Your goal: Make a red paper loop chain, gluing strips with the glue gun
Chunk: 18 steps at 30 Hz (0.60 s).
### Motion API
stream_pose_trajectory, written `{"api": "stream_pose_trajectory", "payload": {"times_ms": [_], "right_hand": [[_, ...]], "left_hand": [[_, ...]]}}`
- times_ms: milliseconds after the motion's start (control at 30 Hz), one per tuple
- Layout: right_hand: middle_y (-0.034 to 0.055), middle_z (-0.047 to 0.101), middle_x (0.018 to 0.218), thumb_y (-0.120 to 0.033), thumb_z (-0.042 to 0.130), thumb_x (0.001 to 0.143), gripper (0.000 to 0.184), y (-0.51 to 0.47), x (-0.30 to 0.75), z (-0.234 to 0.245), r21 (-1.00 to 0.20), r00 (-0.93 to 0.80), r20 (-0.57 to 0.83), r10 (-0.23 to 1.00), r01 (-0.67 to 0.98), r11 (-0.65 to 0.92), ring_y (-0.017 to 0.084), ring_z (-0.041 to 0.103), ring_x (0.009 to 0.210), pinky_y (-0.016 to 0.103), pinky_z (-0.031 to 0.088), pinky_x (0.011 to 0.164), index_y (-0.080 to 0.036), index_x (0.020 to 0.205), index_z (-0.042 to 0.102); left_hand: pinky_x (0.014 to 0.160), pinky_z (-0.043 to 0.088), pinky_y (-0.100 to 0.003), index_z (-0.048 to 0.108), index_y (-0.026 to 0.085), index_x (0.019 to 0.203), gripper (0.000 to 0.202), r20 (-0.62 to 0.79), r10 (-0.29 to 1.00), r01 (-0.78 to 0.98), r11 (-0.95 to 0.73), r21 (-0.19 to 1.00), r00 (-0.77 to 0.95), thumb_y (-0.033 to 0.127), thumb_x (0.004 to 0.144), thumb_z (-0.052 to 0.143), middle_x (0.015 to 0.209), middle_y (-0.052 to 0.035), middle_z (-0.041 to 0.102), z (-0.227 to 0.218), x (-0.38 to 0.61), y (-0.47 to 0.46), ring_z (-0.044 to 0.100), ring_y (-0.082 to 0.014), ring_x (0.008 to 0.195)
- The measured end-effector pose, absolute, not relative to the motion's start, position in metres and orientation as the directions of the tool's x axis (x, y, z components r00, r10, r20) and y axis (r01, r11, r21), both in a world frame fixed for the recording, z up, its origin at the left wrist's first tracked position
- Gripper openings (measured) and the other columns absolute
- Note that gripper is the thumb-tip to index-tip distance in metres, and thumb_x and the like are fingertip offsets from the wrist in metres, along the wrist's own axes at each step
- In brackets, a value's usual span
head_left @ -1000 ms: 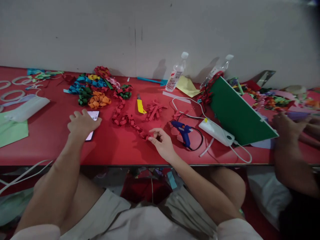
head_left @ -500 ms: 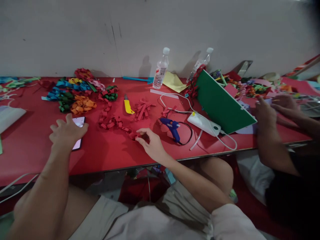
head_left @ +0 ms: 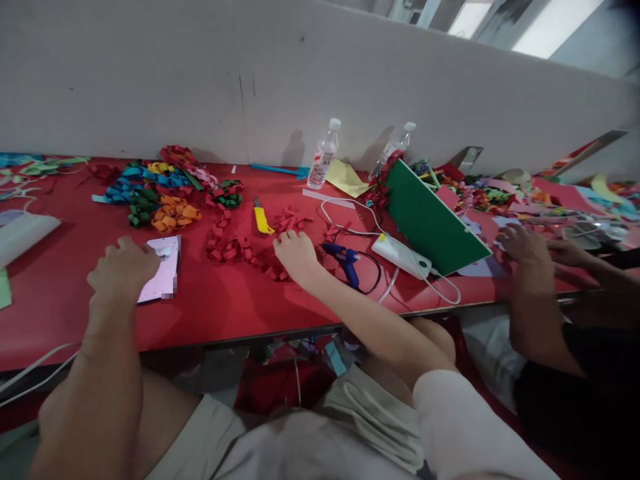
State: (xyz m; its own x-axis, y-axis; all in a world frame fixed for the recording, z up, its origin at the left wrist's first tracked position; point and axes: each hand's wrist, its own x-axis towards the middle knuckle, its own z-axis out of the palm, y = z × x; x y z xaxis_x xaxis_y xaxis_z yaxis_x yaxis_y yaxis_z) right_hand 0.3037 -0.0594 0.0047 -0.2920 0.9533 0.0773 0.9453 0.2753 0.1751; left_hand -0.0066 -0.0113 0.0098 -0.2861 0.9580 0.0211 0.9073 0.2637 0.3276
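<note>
My left hand (head_left: 123, 267) lies on the red table (head_left: 215, 307) with its fingers curled over the left edge of a phone (head_left: 164, 272) whose screen is lit. My right hand (head_left: 295, 253) reaches further out, back up, fingers bent down onto a red paper chain (head_left: 235, 250) that snakes across the table. Loose red paper strips (head_left: 290, 219) lie just beyond its fingertips. What the right fingertips pinch is hidden under the hand.
A yellow utility knife (head_left: 263, 220), a blue glue gun (head_left: 346, 261) and a white corded power unit (head_left: 403, 257) lie nearby. A green board (head_left: 433, 223) leans at right, with two water bottles (head_left: 323, 155) behind. Coloured paper chains (head_left: 160, 193) are piled far left. Another person's hands (head_left: 525, 243) work at right.
My right hand moved forward along the red chain toward the loose strips. My left hand slid back off the phone, leaving more of the screen showing. The view tilted.
</note>
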Motion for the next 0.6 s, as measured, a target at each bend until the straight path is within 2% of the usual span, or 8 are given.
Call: {"api": "stream_pose_trajectory", "payload": {"times_ms": [67,100,200,300,400,467,533,600], "right_hand": [[0.0217,0.071,0.107,-0.002,0.044,0.093,0.03,-0.05,0.301,-0.002,0.177,-0.316,0.078,0.946,0.938,0.299,0.031,0.062,0.102,0.042,0.045,0.084,-0.005,0.11,0.068],[0.0217,0.071,0.106,-0.002,0.044,0.093,0.03,-0.048,0.301,-0.004,0.178,-0.333,0.08,0.94,0.932,0.315,0.03,0.062,0.101,0.042,0.044,0.084,-0.005,0.11,0.068],[0.021,0.072,0.107,-0.004,0.045,0.095,0.029,-0.049,0.307,0.0,0.178,-0.387,0.106,0.916,0.914,0.365,0.029,0.061,0.103,0.042,0.04,0.088,-0.007,0.112,0.067],[0.0184,0.073,0.102,-0.007,0.041,0.097,0.031,-0.062,0.319,0.014,0.115,-0.413,0.22,0.884,0.91,0.397,0.027,0.061,0.1,0.042,0.039,0.089,-0.011,0.114,0.066],[0.0129,0.074,0.093,-0.015,0.038,0.1,0.032,-0.088,0.332,0.028,-0.096,-0.348,0.403,0.847,0.904,0.417,0.025,0.064,0.092,0.04,0.041,0.088,-0.016,0.119,0.064],[0.0085,0.074,0.093,-0.02,0.044,0.099,0.025,-0.111,0.338,0.032,-0.327,-0.25,0.502,0.828,0.832,0.449,0.021,0.066,0.088,0.036,0.044,0.088,-0.02,0.112,0.065],[0.0048,0.074,0.094,-0.024,0.05,0.096,0.018,-0.133,0.341,0.027,-0.543,-0.167,0.522,0.836,0.691,0.477,0.017,0.069,0.085,0.031,0.049,0.084,-0.021,0.106,0.064],[0.0029,0.074,0.088,-0.03,0.057,0.094,0.012,-0.15,0.34,0.015,-0.688,-0.089,0.49,0.867,0.571,0.448,0.015,0.07,0.078,0.027,0.052,0.075,-0.022,0.099,0.064]], "left_hand": [[0.085,0.042,-0.072,0.046,0.0,0.133,0.056,0.138,0.93,0.9,0.28,0.334,-0.34,0.038,0.091,0.043,0.136,-0.0361,0.047,0.016,-0.004,-0.019,0.047,-0.0529,0.124],[0.087,0.044,-0.069,0.047,0.004,0.132,0.052,0.227,0.922,0.909,0.221,0.352,-0.313,0.035,0.091,0.044,0.135,-0.0319,0.05,0.019,0.001,-0.022,0.048,-0.0492,0.124],[0.096,0.045,-0.054,0.057,0.013,0.125,0.037,0.485,0.863,0.919,-0.066,0.388,-0.143,0.026,0.094,0.041,0.127,-0.0188,0.057,0.019,0.028,-0.034,0.051,-0.0364,0.122],[0.098,0.045,-0.042,0.063,0.017,0.117,0.032,0.552,0.831,0.864,-0.327,0.383,0.07,0.019,0.092,0.043,0.116,-0.0124,0.062,0.009,0.062,-0.046,0.054,-0.0287,0.117],[0.097,0.045,-0.039,0.061,0.02,0.119,0.031,0.53,0.825,0.71,-0.492,0.504,0.196,0.024,0.094,0.045,0.107,-0.0092,0.066,-0.004,0.095,-0.061,0.059,-0.0251,0.11],[0.091,0.049,-0.036,0.049,0.021,0.135,0.042,0.439,0.867,0.508,-0.495,0.705,0.236,0.031,0.095,0.049,0.103,-0.0074,0.069,-0.011,0.115,-0.074,0.064,-0.0214,0.1],[0.08,0.053,-0.033,0.033,0.02,0.146,0.054,0.323,0.899,0.206,-0.39,0.898,0.294,0.039,0.097,0.046,0.103,-0.0086,0.07,-0.016,0.132,-0.086,0.066,-0.0179,0.089],[0.066,0.052,-0.028,0.033,0.02,0.145,0.057,0.223,0.931,-0.043,-0.221,0.974,0.29,0.045,0.097,0.049,0.103,-0.0104,0.07,-0.017,0.144,-0.096,0.065,-0.0164,0.08]]}}
